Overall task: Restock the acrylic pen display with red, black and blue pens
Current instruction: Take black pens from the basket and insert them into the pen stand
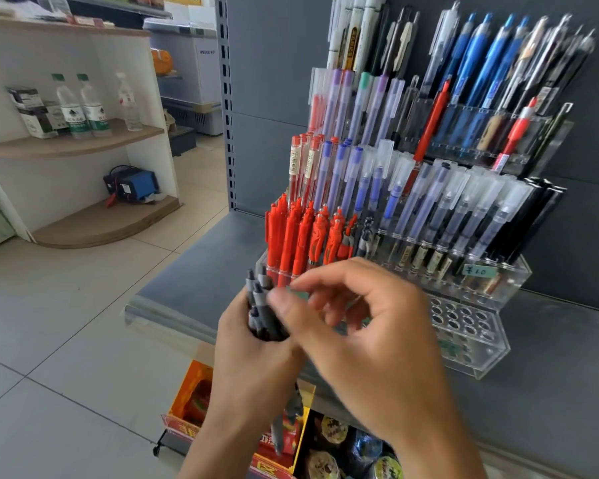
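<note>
From the head camera, the left hand (pixel 253 361) grips a bunch of dark grey pens (pixel 261 305) upright, its fingers curled round the barrels, with the clicker ends sticking up above the fist and the tips poking out below. The right hand (pixel 357 326) reaches across to the top of that bunch; its fingers (pixel 284 300) are bent and blurred at the pen ends, and whether they pinch a pen or only touch one cannot be told. Just behind both hands stands the tiered acrylic pen display (pixel 498 278) on a grey shelf (pixel 194 281). Its lowest step shows open round holes (pixel 464 319) to the right of the right hand. The step above holds a tight group of red pens (pixel 301 236) on the left, and a green price tag (pixel 476 271) is stuck to its front wall. Higher steps carry capped blue pens (pixel 346 174), black pens (pixel 529 219) at the right, and blue clicker pens (pixel 478 67) at the top. Below the shelf sits a yellow and red carton (pixel 191 392). Away to the left, a white corner shelf (pixel 83 143) bears water bottles (pixel 80 105).
</note>
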{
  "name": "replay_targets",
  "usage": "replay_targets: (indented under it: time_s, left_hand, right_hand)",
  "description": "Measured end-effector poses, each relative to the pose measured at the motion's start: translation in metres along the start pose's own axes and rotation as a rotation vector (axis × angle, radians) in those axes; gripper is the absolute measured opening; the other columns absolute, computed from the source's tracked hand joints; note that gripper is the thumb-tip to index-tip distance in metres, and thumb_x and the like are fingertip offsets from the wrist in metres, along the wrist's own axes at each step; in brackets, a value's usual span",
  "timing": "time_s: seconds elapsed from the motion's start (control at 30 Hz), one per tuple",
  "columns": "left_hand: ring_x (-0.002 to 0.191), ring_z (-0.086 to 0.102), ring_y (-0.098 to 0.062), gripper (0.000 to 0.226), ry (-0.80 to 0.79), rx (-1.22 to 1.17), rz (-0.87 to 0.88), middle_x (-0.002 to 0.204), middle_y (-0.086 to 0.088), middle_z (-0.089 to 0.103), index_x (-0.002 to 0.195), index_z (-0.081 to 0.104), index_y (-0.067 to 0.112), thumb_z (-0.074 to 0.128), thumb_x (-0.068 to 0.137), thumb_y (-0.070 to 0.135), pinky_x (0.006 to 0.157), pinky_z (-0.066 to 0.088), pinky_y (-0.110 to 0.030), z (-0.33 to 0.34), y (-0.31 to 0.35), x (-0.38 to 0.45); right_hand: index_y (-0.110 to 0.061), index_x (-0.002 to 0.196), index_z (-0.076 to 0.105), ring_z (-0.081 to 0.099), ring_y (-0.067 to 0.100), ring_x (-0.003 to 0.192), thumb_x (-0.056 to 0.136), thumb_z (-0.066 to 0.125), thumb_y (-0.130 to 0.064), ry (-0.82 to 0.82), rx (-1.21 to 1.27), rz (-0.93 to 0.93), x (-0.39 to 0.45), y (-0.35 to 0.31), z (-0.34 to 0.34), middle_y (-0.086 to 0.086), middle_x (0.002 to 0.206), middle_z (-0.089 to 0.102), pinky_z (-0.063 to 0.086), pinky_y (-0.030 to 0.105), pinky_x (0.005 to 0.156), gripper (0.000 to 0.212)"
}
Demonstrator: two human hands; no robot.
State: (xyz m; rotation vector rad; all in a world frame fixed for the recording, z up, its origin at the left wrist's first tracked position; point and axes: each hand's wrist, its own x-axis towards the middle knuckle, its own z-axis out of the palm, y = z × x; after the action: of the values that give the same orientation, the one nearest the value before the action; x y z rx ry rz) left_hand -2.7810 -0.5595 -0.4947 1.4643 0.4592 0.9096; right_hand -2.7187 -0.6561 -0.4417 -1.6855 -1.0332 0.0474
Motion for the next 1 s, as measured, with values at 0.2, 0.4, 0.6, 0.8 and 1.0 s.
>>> replay_targets:
  time_s: [0.2, 0.4, 0.6, 0.8, 1.0]
  left_hand:
    - [0.078, 0.075, -0.008, 0.026, -0.074, -0.067, 0.019, 0.083, 0.003, 0.079, 0.096, 0.07, 0.009, 0.073, 0.078, -0.01, 0.066, 0.056, -0.015, 0.01, 0.005, -0.007]
    - [0.097, 0.075, -0.014, 0.034, -0.257, -0.106, 0.014, 0.101, 0.002, 0.079, 0.106, 0.071, 0.021, 0.084, 0.077, 0.008, 0.081, 0.057, -0.02, 0.005, 0.009, -0.004]
    - [0.092, 0.074, -0.017, 0.035, -0.322, -0.116, 0.014, 0.095, -0.003, 0.078, 0.104, 0.073, 0.024, 0.089, 0.073, 0.028, 0.078, 0.056, -0.026, 0.004, 0.005, -0.004]
    - [0.047, 0.037, -0.017, 0.025, -0.396, -0.228, -0.115, 0.056, -0.015, 0.037, 0.082, 0.07, 0.018, 0.087, 0.065, 0.026, 0.047, 0.037, -0.025, -0.001, 0.004, -0.005]
    - [0.047, 0.04, -0.018, 0.03, -0.563, -0.217, -0.141, 0.055, -0.008, 0.044, 0.08, 0.063, 0.009, 0.087, 0.07, 0.024, 0.049, 0.035, -0.029, -0.006, 0.003, -0.004]
  right_hand:
    - [-0.032, 0.079, 0.076, 0.068, -0.004, 0.08, 0.074, 0.085, -0.038, -0.004, -0.118, 0.037, -0.001, -0.001, 0.001, -0.023, 0.077, 0.071, 0.048, 0.007, 0.065, 0.012]
    - [-0.031, 0.08, 0.077, 0.07, 0.003, 0.073, 0.082, 0.08, -0.029, 0.03, 0.058, 0.076, 0.001, -0.001, -0.021, -0.018, 0.075, 0.073, 0.053, 0.014, 0.061, 0.004]
    - [-0.029, 0.086, 0.077, 0.072, 0.007, 0.077, 0.085, 0.079, -0.026, 0.059, 0.222, 0.122, 0.003, 0.006, -0.03, -0.011, 0.08, 0.076, 0.057, 0.019, 0.068, 0.004]
    - [-0.015, 0.1, 0.076, 0.074, 0.022, 0.09, 0.075, 0.076, -0.009, -0.163, 0.498, 0.199, 0.005, 0.018, -0.035, 0.006, 0.096, 0.078, 0.061, 0.029, 0.081, 0.026]
    - [-0.015, 0.098, 0.078, 0.071, 0.022, 0.091, 0.076, 0.085, -0.019, -0.29, 0.562, 0.219, 0.003, 0.033, -0.047, 0.011, 0.098, 0.076, 0.059, 0.029, 0.083, 0.024]
